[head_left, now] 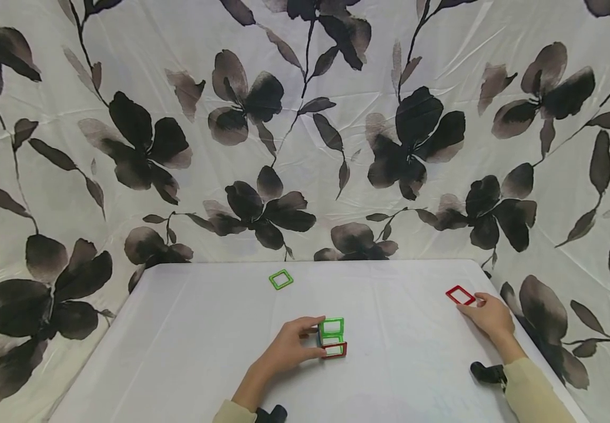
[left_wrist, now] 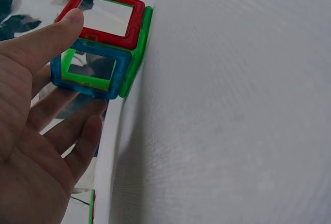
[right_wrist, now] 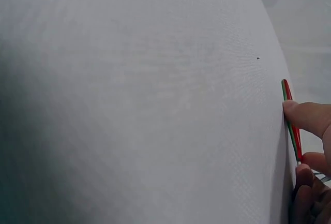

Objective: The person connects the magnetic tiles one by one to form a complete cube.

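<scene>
Near the middle of the table, my left hand (head_left: 290, 346) grips a small box-like build of square magnetic tiles (head_left: 332, 326) between thumb and fingers. Red, blue and green frames are joined in it; the left wrist view shows the red tile (left_wrist: 133, 38) under the thumb and the blue tile (left_wrist: 120, 74) beside it. At the right side, my right hand (head_left: 490, 317) pinches a red square magnetic tile (head_left: 460, 295) by its near corner. A green edge (right_wrist: 290, 131) runs along the red one in the right wrist view.
A green square tile (head_left: 281, 279) lies flat near the table's back edge. White cloth covers the table (head_left: 188, 329). A flower-patterned curtain (head_left: 337, 153) hangs behind and at the sides. Dark wrist mounts (head_left: 487, 373) sit on both arms.
</scene>
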`<state>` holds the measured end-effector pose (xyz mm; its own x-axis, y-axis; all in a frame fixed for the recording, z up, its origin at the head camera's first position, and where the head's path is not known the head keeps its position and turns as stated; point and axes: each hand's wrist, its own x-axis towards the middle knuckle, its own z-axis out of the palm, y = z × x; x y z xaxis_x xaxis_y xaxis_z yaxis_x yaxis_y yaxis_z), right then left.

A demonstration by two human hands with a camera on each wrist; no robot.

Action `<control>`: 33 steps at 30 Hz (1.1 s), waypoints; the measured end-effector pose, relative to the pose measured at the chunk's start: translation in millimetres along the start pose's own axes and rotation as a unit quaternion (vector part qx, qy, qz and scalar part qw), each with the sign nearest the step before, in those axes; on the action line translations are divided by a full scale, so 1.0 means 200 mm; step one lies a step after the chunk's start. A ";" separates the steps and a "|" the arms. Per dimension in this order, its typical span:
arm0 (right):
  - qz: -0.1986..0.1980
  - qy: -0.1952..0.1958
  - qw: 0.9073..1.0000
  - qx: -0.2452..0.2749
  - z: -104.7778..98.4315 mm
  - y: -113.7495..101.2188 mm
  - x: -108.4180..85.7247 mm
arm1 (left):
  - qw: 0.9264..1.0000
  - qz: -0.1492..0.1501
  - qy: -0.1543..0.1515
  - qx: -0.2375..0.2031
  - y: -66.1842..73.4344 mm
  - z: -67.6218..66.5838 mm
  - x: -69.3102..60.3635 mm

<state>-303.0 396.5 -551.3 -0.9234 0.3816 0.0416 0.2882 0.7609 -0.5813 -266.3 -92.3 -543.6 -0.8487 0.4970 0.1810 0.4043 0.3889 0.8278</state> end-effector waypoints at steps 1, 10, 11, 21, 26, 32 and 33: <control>0.001 0.000 1.000 0.000 0.00 0.00 0.00 | 1.000 0.000 0.001 0.001 0.00 0.00 0.00; 0.001 0.006 1.000 0.000 0.00 -0.01 -0.01 | 1.000 0.000 0.003 0.005 0.01 0.00 0.01; -0.003 0.007 1.000 -0.003 0.00 -0.02 -0.01 | 1.000 0.000 0.003 0.005 0.01 0.00 0.01; -0.014 0.010 1.000 0.014 0.04 -0.09 -0.06 | 1.000 -0.006 0.001 0.006 0.01 0.00 0.00; -0.042 0.007 0.998 0.046 0.04 -0.21 -0.13 | 1.000 -0.006 0.004 0.010 0.01 0.00 0.00; -0.080 0.011 0.994 0.071 0.06 -0.34 -0.20 | 1.000 -0.006 0.007 0.013 0.01 0.01 0.00; -0.087 0.012 0.993 0.074 0.07 -0.36 -0.20 | 1.000 -0.005 0.007 0.013 0.01 0.01 0.00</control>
<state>-289.8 318.9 -522.6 -0.9491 0.2654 0.1697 0.0838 0.7320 -0.6761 -265.9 -89.9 -542.9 -0.8578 0.4813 0.1806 0.4044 0.4148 0.8151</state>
